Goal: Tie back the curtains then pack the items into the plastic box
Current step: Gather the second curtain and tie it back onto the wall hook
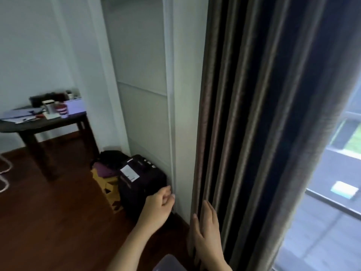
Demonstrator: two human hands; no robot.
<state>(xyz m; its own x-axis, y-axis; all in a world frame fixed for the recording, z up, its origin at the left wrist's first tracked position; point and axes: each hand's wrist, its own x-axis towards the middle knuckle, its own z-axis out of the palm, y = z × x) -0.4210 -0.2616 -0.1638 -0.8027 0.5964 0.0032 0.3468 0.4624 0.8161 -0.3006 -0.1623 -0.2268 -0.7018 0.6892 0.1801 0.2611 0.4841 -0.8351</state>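
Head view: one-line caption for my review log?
Right hand flat against gathered curtain; left hand near the white wall corner.

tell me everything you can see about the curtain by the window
The curtain is a heavy-looking fabric in dark vertical stripes, brown-grey alternating with near black. It hangs gathered in deep upright folds, drawn to the window's left side against the white wall, and runs out of view at the top. No tie-back is visible on it. The right hand lies flat, fingers extended, against its left edge near the bottom; the left hand does not touch it.
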